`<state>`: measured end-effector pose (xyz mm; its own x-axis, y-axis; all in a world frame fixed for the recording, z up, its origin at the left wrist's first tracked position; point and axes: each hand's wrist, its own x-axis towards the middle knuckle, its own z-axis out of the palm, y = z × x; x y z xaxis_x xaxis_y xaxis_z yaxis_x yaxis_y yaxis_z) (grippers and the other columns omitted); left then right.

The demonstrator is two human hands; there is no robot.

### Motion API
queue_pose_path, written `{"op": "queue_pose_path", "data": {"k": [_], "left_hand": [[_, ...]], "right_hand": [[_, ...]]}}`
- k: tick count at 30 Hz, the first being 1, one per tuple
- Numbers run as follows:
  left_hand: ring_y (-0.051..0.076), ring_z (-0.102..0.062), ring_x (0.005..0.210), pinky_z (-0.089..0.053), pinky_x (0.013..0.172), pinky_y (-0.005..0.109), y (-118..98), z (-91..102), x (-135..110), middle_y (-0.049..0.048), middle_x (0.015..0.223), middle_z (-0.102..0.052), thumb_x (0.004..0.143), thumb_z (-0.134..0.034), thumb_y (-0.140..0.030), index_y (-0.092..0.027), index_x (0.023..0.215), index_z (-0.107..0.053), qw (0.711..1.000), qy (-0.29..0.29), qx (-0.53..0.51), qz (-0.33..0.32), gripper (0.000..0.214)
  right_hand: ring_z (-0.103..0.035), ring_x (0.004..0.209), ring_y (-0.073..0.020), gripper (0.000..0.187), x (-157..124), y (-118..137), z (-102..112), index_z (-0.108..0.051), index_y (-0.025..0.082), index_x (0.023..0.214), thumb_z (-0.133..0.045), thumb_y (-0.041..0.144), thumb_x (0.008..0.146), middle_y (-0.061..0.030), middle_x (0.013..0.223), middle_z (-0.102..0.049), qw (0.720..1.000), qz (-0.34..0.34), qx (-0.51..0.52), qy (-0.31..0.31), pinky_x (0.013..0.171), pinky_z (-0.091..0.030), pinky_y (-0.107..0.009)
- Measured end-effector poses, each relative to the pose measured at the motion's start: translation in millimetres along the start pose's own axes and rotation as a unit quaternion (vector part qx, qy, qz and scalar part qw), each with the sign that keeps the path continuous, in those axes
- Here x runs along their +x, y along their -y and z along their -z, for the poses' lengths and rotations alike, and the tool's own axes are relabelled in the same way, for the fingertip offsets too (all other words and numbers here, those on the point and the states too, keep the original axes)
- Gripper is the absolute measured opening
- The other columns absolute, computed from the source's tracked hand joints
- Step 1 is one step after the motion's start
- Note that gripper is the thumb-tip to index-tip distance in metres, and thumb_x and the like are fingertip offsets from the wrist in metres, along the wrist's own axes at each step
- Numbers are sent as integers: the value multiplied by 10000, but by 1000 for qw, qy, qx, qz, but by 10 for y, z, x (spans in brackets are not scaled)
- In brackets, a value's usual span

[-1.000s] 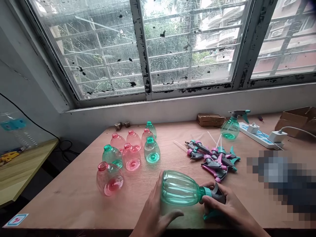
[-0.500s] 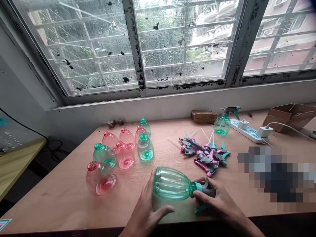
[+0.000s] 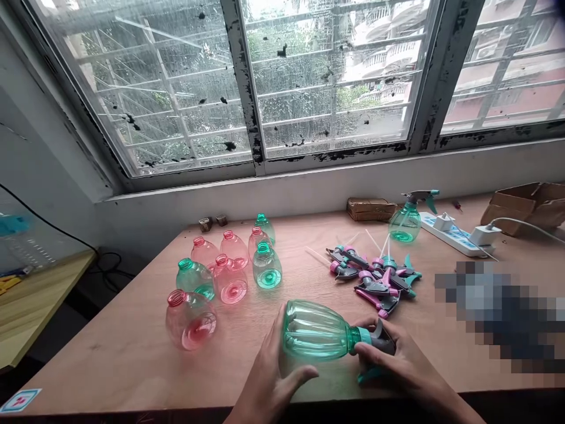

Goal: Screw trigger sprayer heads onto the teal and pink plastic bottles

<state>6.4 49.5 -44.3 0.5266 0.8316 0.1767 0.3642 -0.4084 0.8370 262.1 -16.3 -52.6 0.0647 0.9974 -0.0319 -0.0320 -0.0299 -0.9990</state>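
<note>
Only my view shifts: everything on the table (image 3: 132,377) sits slightly further right in the frame than half a second ago, while the green bottle (image 3: 315,331) stays sideways between my hands. It is at the lower centre of the frame, base to the left and neck to the right; whether it touches the table I cannot tell. My left hand (image 3: 270,372) is wide open, its fingers along the base and its thumb spread away from the bottle. My right hand (image 3: 399,359) is curled closed around the grey spray head (image 3: 383,341) at the neck, thumb close to the turquoise collar (image 3: 364,335); the turquoise trigger (image 3: 371,374) shows below. Left of centre stand five pink bottles (image 3: 231,282) and three green bottles (image 3: 267,268), all without spray heads. Right of centre lies a pile of spray heads (image 3: 374,277), pink and turquoise with grey. Behind it, a finished-looking spray bottle (image 3: 404,222) stands upright beside a white power strip (image 3: 457,237).
</note>
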Motion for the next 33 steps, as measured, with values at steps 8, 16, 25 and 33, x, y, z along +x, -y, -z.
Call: {"op": "queue_pose_path", "data": {"k": [8,16,25,33], "left_hand": [[281,-313,1464,-281,1207,459,89,-22,8,56,1599,-322,891,-664,-403,-339,1545,-179,1000,-11,22,-6,817],[358,-322,1448,-289,1191,524,74,-14,-20,78,1604,-305,808,-745,-448,-325,1558,-138,1000,-7,20,-1,973],[319,-353,1440,-306,1187,491,80,-50,11,46,1575,-373,914,-616,-394,-361,1550,-161,999,-36,34,-9,783],[369,-347,1434,-331,1164,521,119,-36,26,89,1589,-337,835,-699,-476,-312,1552,-187,998,-21,58,-12,897]], "right_hand": [[-659,624,-206,407,6,-31,-7,-623,179,994,-773,495,786,-6,641,-697,1000,-24,14,-3,596,-546,-295],[-664,628,-218,436,-22,9,-5,-644,189,968,-810,511,727,1,657,-688,999,-44,21,-21,603,-570,-317],[-659,646,-214,430,19,-3,25,-635,179,987,-801,498,752,-7,674,-694,999,-35,26,-4,619,-534,-302],[-662,682,-192,394,9,25,31,-650,181,1008,-815,445,767,5,738,-688,1000,-25,11,-4,639,-542,-274]]}}
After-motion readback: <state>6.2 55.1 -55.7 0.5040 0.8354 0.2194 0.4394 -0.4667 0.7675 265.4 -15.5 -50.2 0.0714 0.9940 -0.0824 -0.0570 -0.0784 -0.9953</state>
